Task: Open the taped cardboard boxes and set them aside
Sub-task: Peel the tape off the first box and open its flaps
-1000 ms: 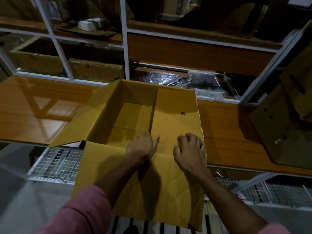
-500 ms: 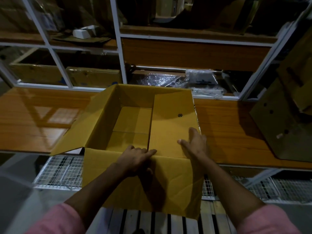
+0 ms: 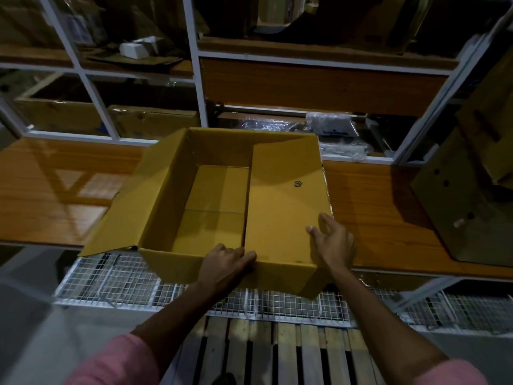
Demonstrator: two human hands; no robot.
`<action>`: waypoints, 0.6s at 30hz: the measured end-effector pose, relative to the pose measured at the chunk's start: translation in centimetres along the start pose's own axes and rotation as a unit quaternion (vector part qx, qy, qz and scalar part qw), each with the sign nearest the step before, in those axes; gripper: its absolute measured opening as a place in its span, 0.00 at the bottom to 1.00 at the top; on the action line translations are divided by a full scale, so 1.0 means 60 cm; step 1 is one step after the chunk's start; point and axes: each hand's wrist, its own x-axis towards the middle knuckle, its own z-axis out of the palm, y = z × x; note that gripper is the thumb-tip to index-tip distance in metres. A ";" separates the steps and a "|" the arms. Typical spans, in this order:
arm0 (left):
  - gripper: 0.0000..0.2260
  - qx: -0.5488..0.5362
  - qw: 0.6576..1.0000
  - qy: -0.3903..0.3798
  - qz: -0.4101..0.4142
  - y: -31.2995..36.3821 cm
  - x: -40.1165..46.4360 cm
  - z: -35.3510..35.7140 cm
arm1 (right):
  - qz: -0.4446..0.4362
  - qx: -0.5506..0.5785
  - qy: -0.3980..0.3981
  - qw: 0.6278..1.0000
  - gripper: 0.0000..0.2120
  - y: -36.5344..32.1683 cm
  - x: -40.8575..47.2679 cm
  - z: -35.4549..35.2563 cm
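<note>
An open yellow cardboard box [image 3: 169, 187] sits on the wooden shelf, its near side hanging past the shelf edge. Its left flap folds outward and its right flap [image 3: 280, 207] lies flat over the opening. The inside looks empty. My left hand [image 3: 224, 263] curls over the near wall's top edge at the middle. My right hand [image 3: 331, 241] rests flat, fingers spread, on the near right corner of the folded-in flap.
The wooden shelf [image 3: 55, 190] runs left and right of the box. A darker cardboard box [image 3: 472, 201] leans at the right. White rack posts [image 3: 198, 79], plastic-wrapped items [image 3: 330, 129] and a crate stand behind. White wire mesh [image 3: 116, 279] and a slatted pallet [image 3: 277, 354] lie below.
The box has slid away from me onto the shelf and its near flap now hangs shorter. My right hand has opened flat onto the right flap; my left stays at the near edge.
</note>
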 end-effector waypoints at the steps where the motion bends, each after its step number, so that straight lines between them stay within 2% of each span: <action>1: 0.13 -0.002 1.000 -0.015 -0.008 0.000 0.009 -0.004 | -0.002 -0.001 0.002 1.000 0.25 -0.005 0.007 -0.004; 4: 0.17 0.008 0.997 -0.069 -0.034 -0.008 0.037 -0.008 | -0.020 -0.004 0.008 1.000 0.22 -0.019 0.030 -0.011; 13: 0.20 0.036 0.988 -0.141 -0.055 -0.025 0.107 -0.014 | -0.011 -0.047 0.005 0.999 0.22 -0.021 0.077 0.002; 16: 0.28 0.017 0.978 -0.203 -0.044 -0.031 0.121 -0.029 | -0.007 -0.063 -0.003 0.998 0.23 -0.012 0.098 0.005; 18: 0.36 -0.052 0.964 -0.235 -0.115 -0.034 0.137 -0.048 | -0.005 -0.066 -0.013 0.998 0.24 -0.008 0.108 0.008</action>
